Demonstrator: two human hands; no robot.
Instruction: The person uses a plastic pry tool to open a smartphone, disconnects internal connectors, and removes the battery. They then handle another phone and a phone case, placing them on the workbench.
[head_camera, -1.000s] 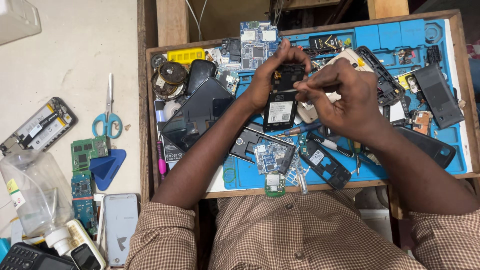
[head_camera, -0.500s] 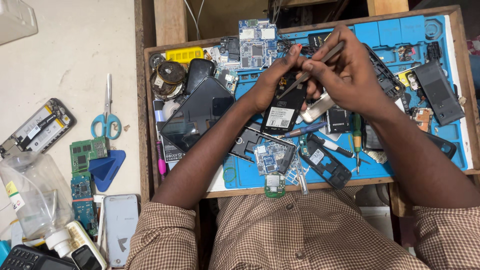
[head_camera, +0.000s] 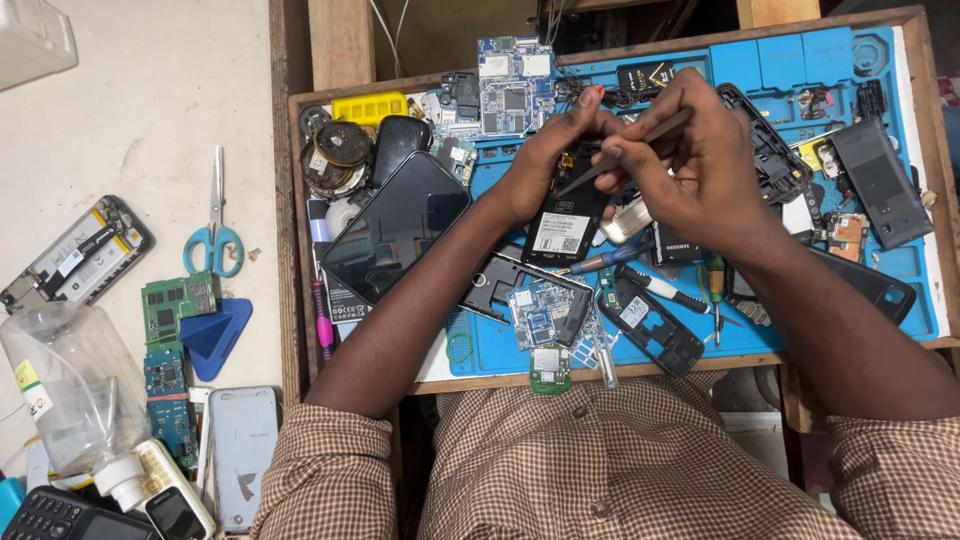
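Two bare hands over a blue silicone work mat (head_camera: 490, 355), inside a shallow wooden tray (head_camera: 295, 250) crowded with phone parts. Left hand (head_camera: 545, 155) wrapped around the upper end of a black opened phone body with a white label (head_camera: 565, 225), thumb and fingers clamped on its sides, holding it tilted above the mat rather than lying flat. Right hand (head_camera: 705, 175) with fingers pinched together on a thin grey metal probe (head_camera: 630, 148), slanting down and leftward, tip at the phone body's exposed top end, just under the left thumb.

Compared with a second ago: right hand lifted and shifted up and to the right, no longer bent low over the phone body; probe now fully in view as a long slanted line instead of hidden beneath the knuckles. Phone body kept in nearly the same place in the left grip throughout. Work concentrated at the top end of the phone body, by this look; actual contact of the tip too small to tell.

Nearby: a blue-handled screwdriver (head_camera: 600, 262) just below the phone body, a large dark glass screen panel (head_camera: 395, 225) to the left, a blue-green circuit board (head_camera: 505, 95) above, blue-handled scissors (head_camera: 215, 235) well apart on the pale table.
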